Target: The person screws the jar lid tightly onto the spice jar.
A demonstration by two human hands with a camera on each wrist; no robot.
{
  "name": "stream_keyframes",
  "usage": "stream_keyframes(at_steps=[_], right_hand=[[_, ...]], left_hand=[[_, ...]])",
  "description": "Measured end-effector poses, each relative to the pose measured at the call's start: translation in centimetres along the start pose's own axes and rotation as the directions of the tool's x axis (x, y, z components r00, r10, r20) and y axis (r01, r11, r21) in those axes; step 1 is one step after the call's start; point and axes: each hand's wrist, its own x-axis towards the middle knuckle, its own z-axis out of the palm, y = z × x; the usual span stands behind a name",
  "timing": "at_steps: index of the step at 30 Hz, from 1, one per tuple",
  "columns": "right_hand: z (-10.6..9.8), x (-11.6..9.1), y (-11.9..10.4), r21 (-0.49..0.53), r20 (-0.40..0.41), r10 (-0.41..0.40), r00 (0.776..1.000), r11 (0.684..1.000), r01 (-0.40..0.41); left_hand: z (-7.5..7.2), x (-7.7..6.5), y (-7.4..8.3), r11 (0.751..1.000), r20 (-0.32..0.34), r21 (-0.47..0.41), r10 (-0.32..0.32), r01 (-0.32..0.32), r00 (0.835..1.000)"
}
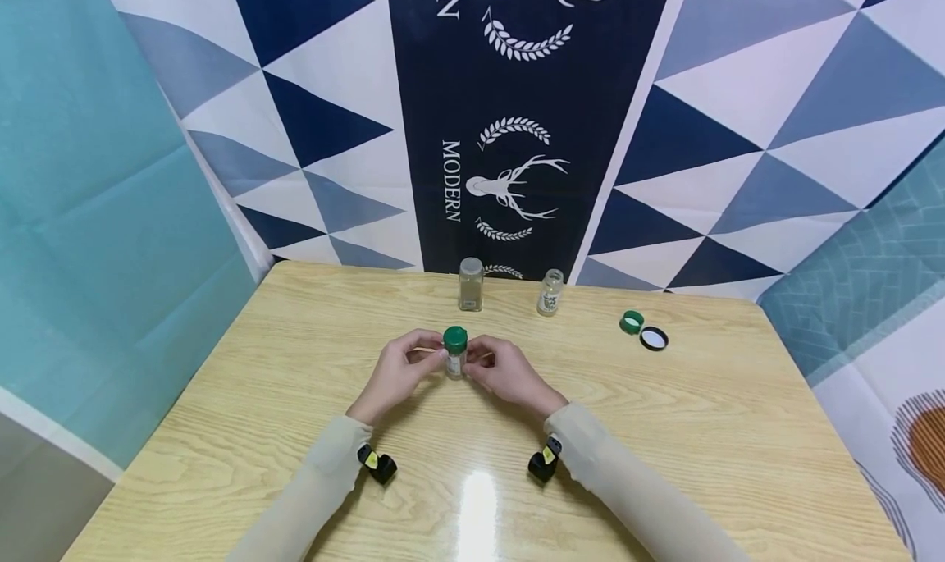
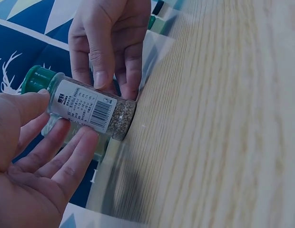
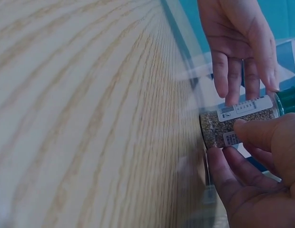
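Note:
A small clear spice jar [image 1: 454,367] with a green cap [image 1: 455,338] stands upright on the wooden table between both hands. Brown grains fill it, and its white label [image 2: 85,105] carries a barcode. My left hand [image 1: 399,373] holds the jar near the neck, thumb right under the cap, with the other fingers spread behind. From the other side, my right hand [image 1: 509,373] pinches the lower body between thumb and fingers, as the right wrist view shows with the jar [image 3: 238,116] low in that grip.
Behind the hands stand a taller square jar [image 1: 470,287] with a greyish top and an uncapped glass jar [image 1: 550,295]. A green cap [image 1: 632,322] and a black ring-shaped lid [image 1: 654,338] lie to the right. Patterned cloth hangs along the table's back edge.

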Motion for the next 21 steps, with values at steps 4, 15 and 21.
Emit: stream_keyframes(at_steps=[4,15,21], right_hand=[[0.1,0.4,-0.1,0.003,-0.003,0.004,1.0,1.0,-0.004],[0.5,1.9,-0.4,-0.009,-0.018,0.011,1.0,1.0,-0.012],[0.7,2.7,-0.1,-0.026,-0.048,0.009,0.999,1.0,-0.01]], left_hand=[[-0.2,0.2,0.0,1.0,-0.006,-0.007,-0.009,0.009,1.0],[-0.8,0.8,-0.5,1.0,-0.039,-0.007,-0.005,0.005,0.999],[-1.0,1.2,-0.7,1.0,-0.068,-0.009,0.014,-0.015,0.998]])
